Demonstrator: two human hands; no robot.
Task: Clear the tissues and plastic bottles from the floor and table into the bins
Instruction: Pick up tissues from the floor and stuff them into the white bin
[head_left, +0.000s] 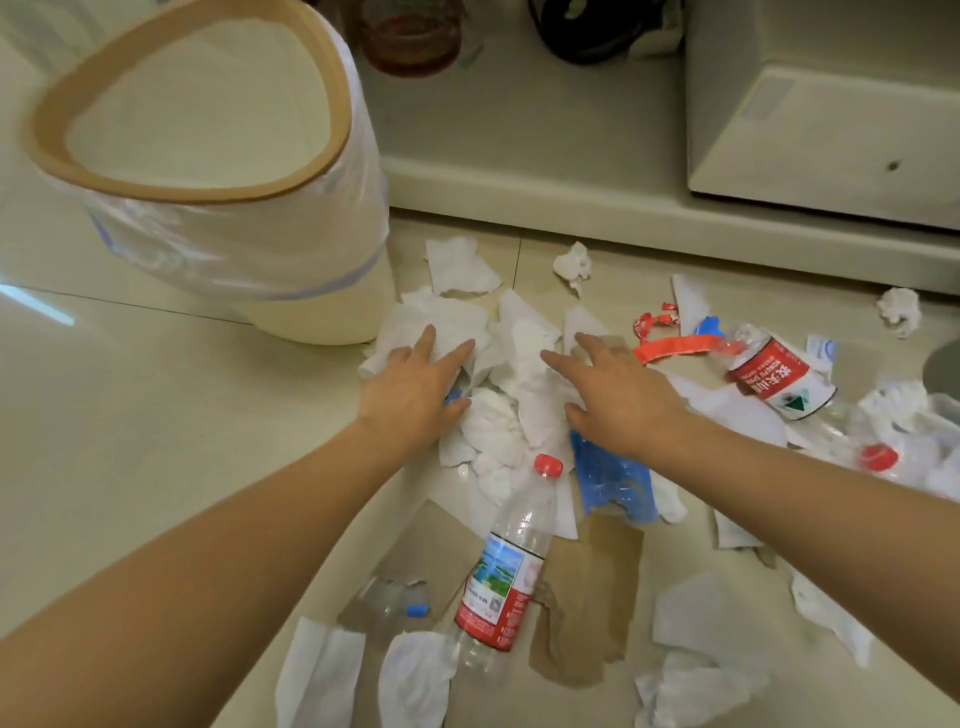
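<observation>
A heap of white tissues (511, 358) lies on the floor in front of a cream bin (291, 306) with a tan rim and a clear liner. My left hand (415, 389) rests on the heap's left side, fingers spread. My right hand (618, 395) presses its right side, fingers apart. A clear plastic bottle (511, 561) with a red cap lies near my arms. A crushed bottle (774, 374) with a red label lies to the right. Another crushed bottle (878, 457) with a red cap sits at the far right. A flattened bottle (389, 603) with a blue cap lies below.
Brown paper scraps (592, 597), a blue plastic wrapper (613, 483), red label strips (670, 345) and loose tissues (571, 265) litter the tiled floor. A low cream cabinet ledge (571, 197) runs behind, carrying a pale appliance (831, 104), a reddish jar (410, 36) and a dark object (597, 31).
</observation>
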